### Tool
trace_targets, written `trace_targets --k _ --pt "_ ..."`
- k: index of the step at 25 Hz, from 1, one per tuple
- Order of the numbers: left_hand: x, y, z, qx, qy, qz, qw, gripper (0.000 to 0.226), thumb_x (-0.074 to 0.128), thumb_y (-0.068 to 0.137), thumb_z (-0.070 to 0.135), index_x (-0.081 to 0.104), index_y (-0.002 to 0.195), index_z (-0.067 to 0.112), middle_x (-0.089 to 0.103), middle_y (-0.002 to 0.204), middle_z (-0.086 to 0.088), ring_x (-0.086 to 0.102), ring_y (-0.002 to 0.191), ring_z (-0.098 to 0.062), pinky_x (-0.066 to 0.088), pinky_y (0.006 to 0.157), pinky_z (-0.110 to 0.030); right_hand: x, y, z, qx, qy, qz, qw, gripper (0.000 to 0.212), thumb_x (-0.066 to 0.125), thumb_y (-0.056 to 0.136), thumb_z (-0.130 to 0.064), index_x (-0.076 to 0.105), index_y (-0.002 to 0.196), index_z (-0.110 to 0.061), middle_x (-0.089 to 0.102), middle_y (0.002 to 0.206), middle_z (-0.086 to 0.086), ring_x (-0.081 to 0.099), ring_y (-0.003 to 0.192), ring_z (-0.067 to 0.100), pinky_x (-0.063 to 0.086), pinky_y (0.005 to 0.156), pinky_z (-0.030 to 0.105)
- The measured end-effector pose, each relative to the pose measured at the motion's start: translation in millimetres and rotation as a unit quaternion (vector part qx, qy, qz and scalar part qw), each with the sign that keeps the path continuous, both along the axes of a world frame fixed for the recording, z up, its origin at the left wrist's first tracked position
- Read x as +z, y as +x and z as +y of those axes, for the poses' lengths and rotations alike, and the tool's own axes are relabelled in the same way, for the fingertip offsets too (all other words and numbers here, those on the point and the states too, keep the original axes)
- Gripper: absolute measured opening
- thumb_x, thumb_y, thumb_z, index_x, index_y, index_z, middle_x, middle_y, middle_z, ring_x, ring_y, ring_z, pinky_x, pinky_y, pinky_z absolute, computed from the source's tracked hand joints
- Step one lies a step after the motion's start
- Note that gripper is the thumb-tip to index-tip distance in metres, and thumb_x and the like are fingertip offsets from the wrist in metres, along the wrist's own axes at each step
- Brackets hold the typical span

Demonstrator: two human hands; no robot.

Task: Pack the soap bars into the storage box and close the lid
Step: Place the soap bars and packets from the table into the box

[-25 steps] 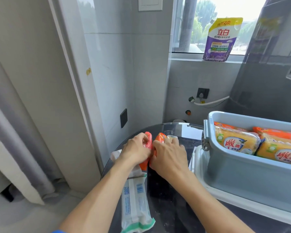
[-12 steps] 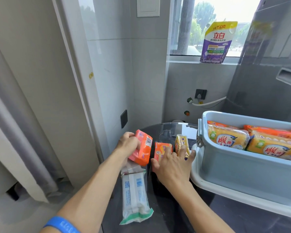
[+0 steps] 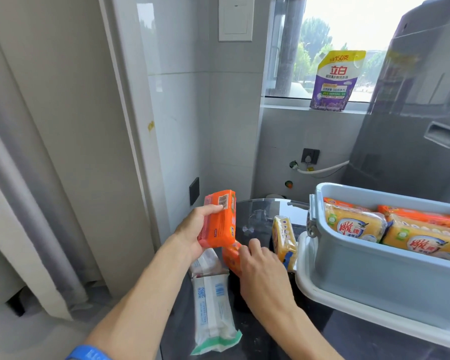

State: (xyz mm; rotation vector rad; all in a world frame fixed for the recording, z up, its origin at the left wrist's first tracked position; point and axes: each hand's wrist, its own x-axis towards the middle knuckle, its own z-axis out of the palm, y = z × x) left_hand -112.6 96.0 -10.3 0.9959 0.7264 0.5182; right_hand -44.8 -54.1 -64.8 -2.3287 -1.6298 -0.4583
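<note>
My left hand (image 3: 192,229) holds an orange soap pack (image 3: 220,219) lifted above the table's left edge. My right hand (image 3: 263,271) closes its fingers on a second orange soap bar (image 3: 230,257) standing on the dark table. A yellow soap bar (image 3: 283,239) stands on edge just right of it, beside the box. The blue-grey storage box (image 3: 374,271) sits at the right with several yellow and orange soap packs (image 3: 353,224) inside. It rests on its white lid (image 3: 312,284), which lies flat under it.
A white wet-wipes pack (image 3: 212,305) lies near the round dark glass table's (image 3: 257,211) left edge. A purple detergent pouch (image 3: 334,80) stands on the window sill. A tiled wall and a grey curtain (image 3: 24,203) are at the left; a dark appliance stands behind the box.
My left hand has lifted the orange soap pack up and away from the other bar. My right hand has shifted from the yellow bar onto the second orange bar.
</note>
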Motion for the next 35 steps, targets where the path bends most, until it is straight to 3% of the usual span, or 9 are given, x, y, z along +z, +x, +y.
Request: trace_targets --k 4,8,12,15,18,22,24,29,35 --pt "14.7 2.3 -15.0 -0.024 -0.025 -0.084 0.996 0.027 0.062 0.088 0.019 0.068 0.111 0.007 0.075 0.092 -0.017 0.074 0.078 -0.030 0.059 0.057 -0.038 6.0 4.1 -2.1 -0.042 0.009 0.138 0.989 0.026 0.061 0.089 -0.026 0.043 0.108 -0.020 0.046 0.109 0.001 0.057 0.085 0.025 0.039 0.055 0.032" --pt "33.4 17.2 -32.8 0.009 -0.022 -0.152 0.988 0.036 0.062 0.089 0.017 0.062 0.125 0.013 0.072 0.106 -0.016 0.071 0.093 -0.031 0.059 0.071 -0.043 37.3 13.7 -33.8 -0.072 0.049 0.321 0.943 0.029 0.062 0.079 -0.032 0.042 0.099 -0.029 0.064 0.094 -0.006 0.063 0.084 0.021 0.050 0.068 0.035" --pt "58.2 32.0 -49.8 0.040 -0.073 -0.245 0.966 0.043 0.060 0.094 0.025 0.056 0.134 0.012 0.068 0.123 -0.019 0.067 0.109 -0.034 0.053 0.089 -0.053 90.5 33.3 -100.5 -0.019 0.177 0.495 0.851 0.043 0.072 0.063 -0.039 0.050 0.099 -0.045 0.069 0.090 -0.009 0.069 0.078 0.011 0.060 0.067 0.036" --pt "75.7 49.1 -83.6 -0.013 -0.070 -0.280 0.957 0.039 0.054 0.096 0.035 0.061 0.123 0.007 0.072 0.111 -0.021 0.072 0.099 -0.035 0.059 0.080 -0.053 121.9 53.5 -132.3 0.045 0.313 0.606 0.730 0.056 0.088 0.064 -0.028 0.060 0.111 -0.040 0.075 0.099 -0.002 0.074 0.088 0.024 0.060 0.064 0.036" --pt "82.3 69.8 -120.7 -0.063 -0.067 -0.255 0.963 0.041 0.050 0.098 0.039 0.067 0.117 0.006 0.072 0.114 -0.019 0.072 0.097 -0.030 0.058 0.081 -0.051 128.1 67.9 -149.2 0.080 0.372 0.684 0.623 0.054 0.075 0.072 -0.018 0.062 0.124 -0.024 0.074 0.112 0.008 0.072 0.097 0.027 0.058 0.067 0.036" --pt "80.5 75.6 -144.9 -0.148 -0.135 -0.294 0.934 0.064 0.040 0.097 0.054 0.067 0.121 0.002 0.065 0.123 -0.028 0.066 0.108 -0.042 0.056 0.083 -0.058 131.0 80.7 -161.2 0.153 0.374 0.836 0.371 0.034 0.057 0.091 -0.018 0.067 0.120 -0.003 0.069 0.122 0.016 0.071 0.100 0.028 0.060 0.078 0.040" --pt "76.7 73.7 -148.1 -0.176 -0.133 -0.295 0.930 0.064 0.035 0.098 0.052 0.063 0.127 0.004 0.061 0.130 -0.028 0.060 0.116 -0.047 0.049 0.090 -0.064 133.0 90.3 -165.8 0.180 0.390 0.854 0.295 0.035 0.048 0.095 -0.018 0.071 0.110 0.003 0.069 0.121 0.018 0.071 0.095 0.031 0.059 0.075 0.041" --pt "74.8 79.9 -158.6 -0.155 -0.108 -0.254 0.948 0.058 0.044 0.094 0.059 0.076 0.108 0.012 0.069 0.119 -0.017 0.068 0.104 -0.035 0.048 0.092 -0.050 131.3 101.7 -171.3 0.165 0.387 0.836 0.353 0.029 0.055 0.092 -0.022 0.079 0.095 -0.005 0.075 0.103 0.014 0.073 0.083 0.026 0.059 0.068 0.038" --pt "72.9 73.6 -168.3 -0.187 -0.007 -0.194 0.963 0.060 0.077 0.075 0.045 0.065 0.126 0.014 0.066 0.125 -0.018 0.069 0.101 -0.031 0.056 0.082 -0.041 119.2 107.9 -167.9 0.124 0.406 0.815 0.394 0.050 0.063 0.084 -0.022 0.058 0.132 -0.013 0.071 0.117 0.011 0.072 0.094 0.026 0.056 0.079 0.041"
